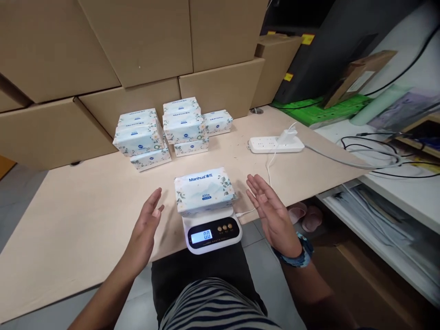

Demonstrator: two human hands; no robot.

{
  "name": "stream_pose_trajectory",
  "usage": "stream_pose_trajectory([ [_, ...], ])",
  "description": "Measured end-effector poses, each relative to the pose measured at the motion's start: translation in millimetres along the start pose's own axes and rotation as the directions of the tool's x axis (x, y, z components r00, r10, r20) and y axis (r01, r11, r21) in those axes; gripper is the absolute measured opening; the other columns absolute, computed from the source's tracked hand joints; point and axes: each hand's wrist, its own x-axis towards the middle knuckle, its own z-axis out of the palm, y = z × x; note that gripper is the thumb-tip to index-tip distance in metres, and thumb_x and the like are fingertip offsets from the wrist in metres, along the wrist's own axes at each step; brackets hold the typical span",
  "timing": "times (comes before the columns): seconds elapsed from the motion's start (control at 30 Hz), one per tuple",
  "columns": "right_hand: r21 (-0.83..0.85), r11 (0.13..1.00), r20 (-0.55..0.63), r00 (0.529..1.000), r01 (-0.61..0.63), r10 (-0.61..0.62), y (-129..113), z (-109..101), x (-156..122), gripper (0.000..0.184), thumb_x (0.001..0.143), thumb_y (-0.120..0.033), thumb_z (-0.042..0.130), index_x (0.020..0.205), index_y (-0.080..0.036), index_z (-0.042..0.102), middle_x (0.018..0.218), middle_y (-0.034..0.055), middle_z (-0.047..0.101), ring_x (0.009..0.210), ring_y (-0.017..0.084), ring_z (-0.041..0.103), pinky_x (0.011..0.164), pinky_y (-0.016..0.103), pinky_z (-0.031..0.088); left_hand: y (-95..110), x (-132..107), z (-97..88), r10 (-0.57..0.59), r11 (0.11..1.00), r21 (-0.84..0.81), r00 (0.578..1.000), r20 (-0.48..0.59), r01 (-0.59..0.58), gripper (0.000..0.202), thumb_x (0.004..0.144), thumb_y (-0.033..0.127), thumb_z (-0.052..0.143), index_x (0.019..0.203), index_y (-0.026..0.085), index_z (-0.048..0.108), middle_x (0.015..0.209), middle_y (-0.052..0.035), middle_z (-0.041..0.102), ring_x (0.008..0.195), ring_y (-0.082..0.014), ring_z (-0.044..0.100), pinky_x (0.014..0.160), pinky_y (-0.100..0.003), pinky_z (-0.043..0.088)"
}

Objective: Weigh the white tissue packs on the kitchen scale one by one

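Observation:
A pack of tissues [204,189] with a blue and white floral wrapper lies on a small white digital scale [212,232] at the near edge of the table. The scale's lit display shows zeros. My left hand [146,229] hovers to the left of the pack, fingers stretched out, palm facing it, holding nothing. To the right of the pack my right hand [270,213] is open the same way, with a blue watch on its wrist. Neither hand touches the pack.
Several more tissue packs [172,130] are stacked at the back of the light wooden table [85,206], against a wall of cardboard boxes [137,50]. A white power strip [275,144] with a charger and cables lies to the right. Slippers [304,215] sit on the floor.

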Motion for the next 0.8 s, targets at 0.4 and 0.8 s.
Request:
stream_pose_trajectory([
  [0.4,-0.053,0.988,0.128,0.980,-0.146,0.152,13.4,1.8,-6.6,0.098,0.094,-0.077,0.061,0.174,-0.040,0.020,0.185,0.0007,0.013,0.171,0.033,0.016,0.139,0.062,0.020,2.1,6.6,8.6,-0.063,0.998,-0.018,0.997,-0.035,0.062,0.076,0.098,0.074,0.055,0.163,0.037,0.045,0.182,-0.0022,0.029,0.171,-0.0274,0.021,0.141,-0.051,0.015],
  [0.8,-0.112,0.982,0.513,0.855,0.149,-0.071,11.1,12.1,4.9,0.116,0.091,-0.068,0.074,0.175,-0.038,0.000,0.185,0.0000,0.005,0.172,0.034,0.010,0.139,0.063,0.014,29.8,-5.0,66.1,0.067,0.991,-0.125,0.995,0.077,-0.057,0.086,0.088,0.083,0.058,0.161,0.040,0.048,0.178,0.0007,0.038,0.170,-0.0336,0.021,0.141,-0.052,0.017],
])
